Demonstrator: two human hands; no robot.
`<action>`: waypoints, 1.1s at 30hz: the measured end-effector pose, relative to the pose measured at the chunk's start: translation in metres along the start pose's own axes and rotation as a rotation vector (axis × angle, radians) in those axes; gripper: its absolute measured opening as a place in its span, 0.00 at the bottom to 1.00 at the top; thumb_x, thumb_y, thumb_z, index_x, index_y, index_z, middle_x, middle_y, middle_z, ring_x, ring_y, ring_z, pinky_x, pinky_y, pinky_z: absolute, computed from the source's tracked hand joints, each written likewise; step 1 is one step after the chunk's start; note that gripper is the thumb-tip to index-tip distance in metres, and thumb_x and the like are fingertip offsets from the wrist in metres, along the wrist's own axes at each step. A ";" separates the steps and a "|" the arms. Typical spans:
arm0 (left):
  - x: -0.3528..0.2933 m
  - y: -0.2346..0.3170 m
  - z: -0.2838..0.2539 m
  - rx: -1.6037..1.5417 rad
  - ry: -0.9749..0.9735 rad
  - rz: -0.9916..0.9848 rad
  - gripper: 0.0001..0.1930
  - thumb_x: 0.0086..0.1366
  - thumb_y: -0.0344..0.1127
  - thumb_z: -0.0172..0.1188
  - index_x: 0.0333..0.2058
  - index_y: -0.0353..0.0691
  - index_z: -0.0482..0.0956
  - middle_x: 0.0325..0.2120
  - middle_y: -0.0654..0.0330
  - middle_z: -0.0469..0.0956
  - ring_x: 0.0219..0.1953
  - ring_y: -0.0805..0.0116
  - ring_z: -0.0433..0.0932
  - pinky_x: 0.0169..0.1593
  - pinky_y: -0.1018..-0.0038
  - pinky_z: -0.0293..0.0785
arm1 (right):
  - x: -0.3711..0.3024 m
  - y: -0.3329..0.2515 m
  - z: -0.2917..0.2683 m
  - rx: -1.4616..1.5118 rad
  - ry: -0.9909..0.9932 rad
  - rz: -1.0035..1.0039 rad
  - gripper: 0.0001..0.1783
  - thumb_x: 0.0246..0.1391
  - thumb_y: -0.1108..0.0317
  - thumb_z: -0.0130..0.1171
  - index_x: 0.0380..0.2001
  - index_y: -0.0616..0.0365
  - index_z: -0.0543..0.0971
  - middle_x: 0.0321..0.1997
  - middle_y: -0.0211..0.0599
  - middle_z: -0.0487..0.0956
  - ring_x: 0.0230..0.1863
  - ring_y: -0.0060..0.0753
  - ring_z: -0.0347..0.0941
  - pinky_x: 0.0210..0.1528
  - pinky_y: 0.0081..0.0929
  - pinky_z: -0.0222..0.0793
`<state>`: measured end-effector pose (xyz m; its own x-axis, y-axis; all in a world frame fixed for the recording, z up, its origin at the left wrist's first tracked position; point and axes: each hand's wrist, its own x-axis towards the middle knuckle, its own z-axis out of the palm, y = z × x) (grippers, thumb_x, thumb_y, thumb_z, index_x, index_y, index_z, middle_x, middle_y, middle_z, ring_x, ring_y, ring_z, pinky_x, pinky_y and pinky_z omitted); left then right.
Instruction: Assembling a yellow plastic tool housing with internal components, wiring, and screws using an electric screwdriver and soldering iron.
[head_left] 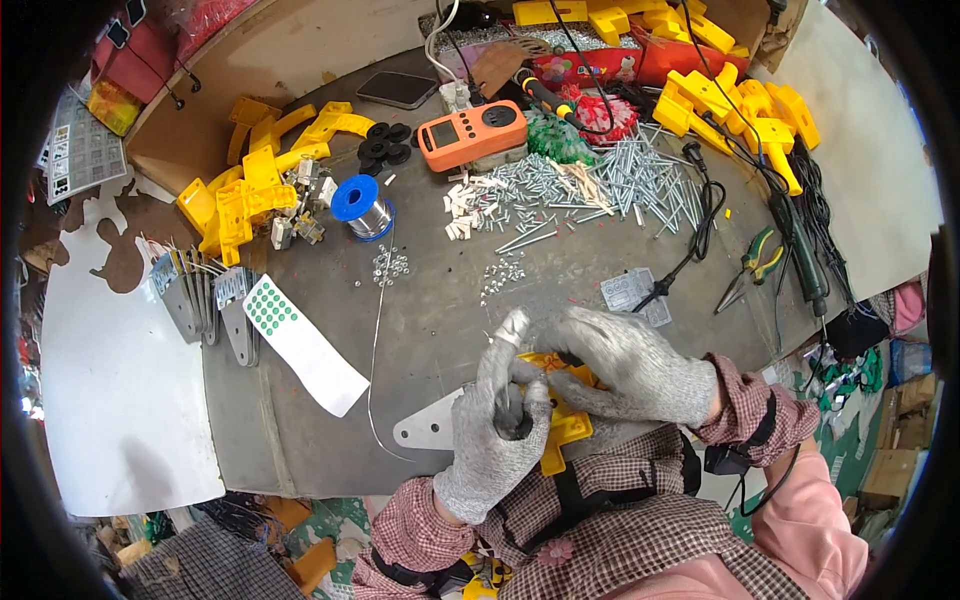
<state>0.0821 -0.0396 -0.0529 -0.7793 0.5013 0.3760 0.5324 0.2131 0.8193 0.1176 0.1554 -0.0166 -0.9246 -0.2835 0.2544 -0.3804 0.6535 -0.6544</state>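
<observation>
Both my hands wear grey knit gloves and meet low over the table's near edge. My right hand (635, 368) is closed over a yellow plastic housing (568, 430), hiding much of it. My left hand (500, 425) is beside the housing, its fingers curled toward the thumb; whatever they hold is too hidden to name. From under the left hand a flat grey metal plate with holes (430, 424) sticks out to the left. Whether plate and housing are joined cannot be seen.
Beyond my hands lie small nuts (502, 278), loose screws (650, 180), a solder spool (362, 208) and an orange meter (472, 135). At right are pliers (750, 268) and a soldering iron (805, 255). Left are a sticker strip (310, 350), metal plates (238, 315) and yellow housings (240, 200).
</observation>
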 end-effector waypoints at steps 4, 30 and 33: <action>0.005 0.007 0.000 0.010 -0.043 -0.041 0.47 0.48 0.17 0.64 0.69 0.39 0.58 0.25 0.64 0.76 0.26 0.76 0.76 0.33 0.79 0.74 | -0.005 0.003 -0.004 -0.138 -0.091 -0.107 0.18 0.53 0.62 0.65 0.45 0.57 0.77 0.39 0.43 0.76 0.38 0.47 0.77 0.36 0.41 0.75; 0.009 -0.014 -0.013 -0.039 -0.123 -0.060 0.30 0.65 0.30 0.62 0.64 0.34 0.63 0.40 0.54 0.81 0.51 0.57 0.76 0.58 0.62 0.70 | 0.008 0.006 -0.017 -0.024 -0.234 -0.050 0.19 0.62 0.62 0.58 0.51 0.59 0.73 0.45 0.45 0.76 0.44 0.48 0.79 0.43 0.39 0.77; 0.011 -0.004 -0.017 -0.196 -0.178 -0.203 0.29 0.65 0.32 0.63 0.63 0.33 0.65 0.45 0.51 0.81 0.59 0.56 0.72 0.64 0.58 0.65 | 0.005 0.013 -0.019 -0.281 -0.301 -0.182 0.16 0.63 0.64 0.56 0.52 0.57 0.73 0.44 0.45 0.75 0.44 0.48 0.79 0.42 0.40 0.77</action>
<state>0.0654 -0.0491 -0.0446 -0.7837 0.6075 0.1294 0.2850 0.1666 0.9439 0.1078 0.1756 -0.0108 -0.8112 -0.5759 0.1019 -0.5653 0.7275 -0.3888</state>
